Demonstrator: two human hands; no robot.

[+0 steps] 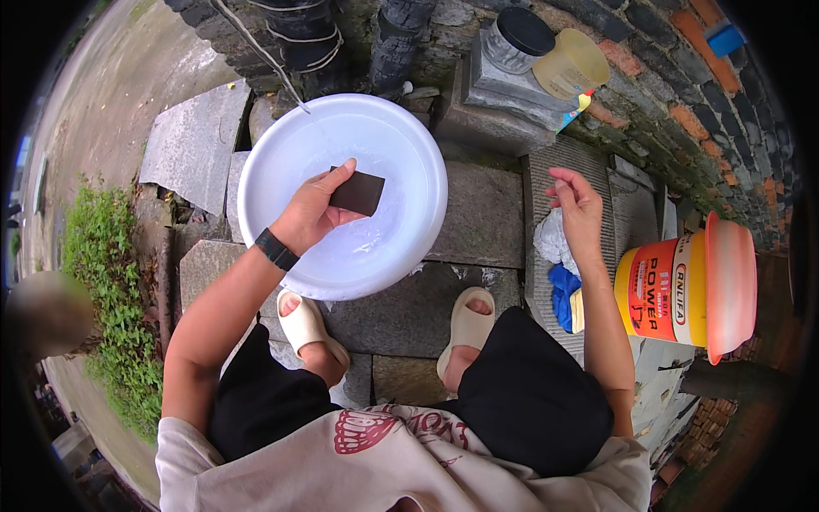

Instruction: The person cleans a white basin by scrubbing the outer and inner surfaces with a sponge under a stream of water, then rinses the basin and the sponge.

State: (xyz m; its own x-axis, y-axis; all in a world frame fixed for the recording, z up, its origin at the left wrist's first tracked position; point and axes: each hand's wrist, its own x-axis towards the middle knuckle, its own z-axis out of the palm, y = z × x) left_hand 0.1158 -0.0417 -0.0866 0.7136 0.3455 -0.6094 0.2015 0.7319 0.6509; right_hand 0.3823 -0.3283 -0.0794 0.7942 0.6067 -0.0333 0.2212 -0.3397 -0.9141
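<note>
My left hand [311,215] is closed on a thin, dark brown square piece [358,193], with the thumb on top; its material is not clear. It holds the piece over a round white basin [260,247] of clear water, in front of my feet. My right hand [577,207] is raised to the right of the basin, fingers loosely bent and apart, with nothing visible in them. Near that wrist lie a crumpled white cloth [553,241] and a blue cloth [564,294], with a small pale yellow thing [577,311] beside them.
A thin pipe [264,56] ends at the basin's far rim. A lidded clear jar [510,47] and a cream tub [573,64] stand on a stone block [490,111] by the brick wall. At right is a yellow-and-red bucket [661,286] with a pink basin [730,288]. Plants [115,316] grow at left.
</note>
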